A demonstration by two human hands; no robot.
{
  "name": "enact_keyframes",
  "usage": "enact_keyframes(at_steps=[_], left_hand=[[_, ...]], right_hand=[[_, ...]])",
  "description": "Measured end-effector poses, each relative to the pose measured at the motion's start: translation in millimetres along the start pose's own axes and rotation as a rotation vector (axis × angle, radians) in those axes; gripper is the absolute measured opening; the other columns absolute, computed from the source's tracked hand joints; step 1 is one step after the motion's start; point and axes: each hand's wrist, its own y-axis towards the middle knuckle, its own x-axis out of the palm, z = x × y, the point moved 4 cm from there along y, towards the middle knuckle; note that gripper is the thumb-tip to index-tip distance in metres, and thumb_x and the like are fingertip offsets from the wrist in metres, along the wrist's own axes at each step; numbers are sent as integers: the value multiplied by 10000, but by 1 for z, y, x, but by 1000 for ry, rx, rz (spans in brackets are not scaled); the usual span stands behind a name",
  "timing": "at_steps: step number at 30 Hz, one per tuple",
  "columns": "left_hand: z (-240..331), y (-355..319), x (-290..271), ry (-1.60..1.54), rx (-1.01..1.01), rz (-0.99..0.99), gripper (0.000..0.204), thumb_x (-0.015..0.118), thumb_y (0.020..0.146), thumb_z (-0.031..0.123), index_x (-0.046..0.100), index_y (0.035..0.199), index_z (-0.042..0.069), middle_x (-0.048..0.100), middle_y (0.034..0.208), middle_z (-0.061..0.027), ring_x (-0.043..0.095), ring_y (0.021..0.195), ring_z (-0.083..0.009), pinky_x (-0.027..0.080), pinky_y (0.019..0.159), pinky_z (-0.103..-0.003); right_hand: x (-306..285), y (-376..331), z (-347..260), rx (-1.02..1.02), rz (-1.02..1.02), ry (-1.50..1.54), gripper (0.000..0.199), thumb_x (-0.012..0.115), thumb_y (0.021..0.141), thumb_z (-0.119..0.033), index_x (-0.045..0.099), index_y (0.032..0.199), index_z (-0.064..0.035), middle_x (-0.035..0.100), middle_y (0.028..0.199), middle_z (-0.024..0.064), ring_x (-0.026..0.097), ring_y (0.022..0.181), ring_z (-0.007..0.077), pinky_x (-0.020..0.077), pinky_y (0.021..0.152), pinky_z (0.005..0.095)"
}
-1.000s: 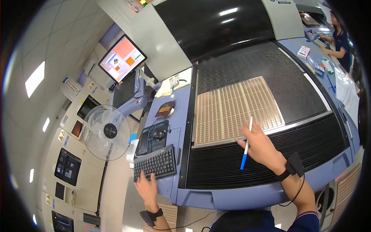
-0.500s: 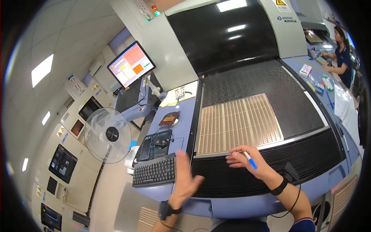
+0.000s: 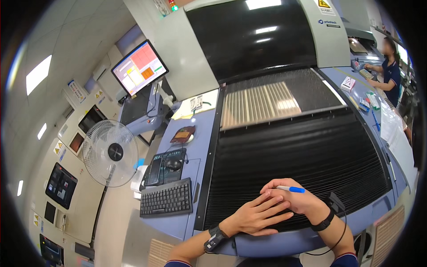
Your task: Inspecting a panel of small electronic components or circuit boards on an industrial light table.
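Over the near part of the machine bed, my right hand is curled around a white marker with a blue cap. My left hand lies across the fingers of the right one, its own fingers spread and holding nothing. Dark straps circle both wrists, and a cord hangs from the right one. Farther off, a copper-coloured panel with rows of small units rests on the black sliding plate, blurred by motion. Between it and my hands stretches the black ribbed bellows cover.
Left of the bed are a keyboard, a mouse and a monitor. A fan stands beyond them. At right, small boxes lie on the ledge, and a person in dark blue works farther back.
The plate with the panel has slid away toward the machine's dark front, and the bellows has stretched out. My left hand has come from beside the keyboard onto my right hand.
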Motion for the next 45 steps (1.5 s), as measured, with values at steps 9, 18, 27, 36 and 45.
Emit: enact_keyframes(at_steps=[9, 18, 27, 36, 45], left_hand=[[11, -1, -8, -8, 4, 2, 571, 535, 955, 493, 538, 1456, 218, 462, 1537, -79, 358, 1464, -271, 173, 1243, -514], [-1, -3, -10, -17, -65, -78, 619, 547, 949, 537, 518, 1470, 203, 444, 1549, 8, 305, 1487, -244, 166, 1251, -502], [-3, 4, -14, -75, -50, -59, 605, 619, 915, 465, 554, 1433, 158, 470, 1528, -76, 371, 1457, -265, 223, 1234, -510], [-4, -3, -13, -131, -41, 30, 631, 610, 907, 455, 529, 1458, 157, 471, 1525, -101, 388, 1446, -296, 215, 1231, -511], [0, 4, -11, -214, -25, -37, 635, 618, 888, 421, 525, 1454, 149, 457, 1530, -104, 399, 1430, -298, 249, 1215, -521]], right_hand=[[5, -1, 3, 39, 59, 59, 171, 619, 974, -131, 634, 1062, 15, 663, 901, 74, 641, 791, 118, 550, 696, 240], [9, -3, 7, 18, 30, -19, 378, 655, 959, -336, 626, 1104, 13, 672, 988, 91, 642, 905, 130, 553, 772, 265], [-5, -8, -9, -96, 33, -42, 173, 629, 982, -131, 628, 1072, 16, 685, 901, 89, 661, 771, 128, 556, 675, 245], [9, -3, 9, 85, 7, 155, 294, 616, 1006, -300, 645, 1084, -18, 666, 910, 54, 638, 800, 114, 535, 657, 244], [2, -10, -7, 44, 41, 59, 234, 708, 925, -157, 630, 1064, 13, 691, 967, 135, 686, 862, 174, 572, 708, 284]])
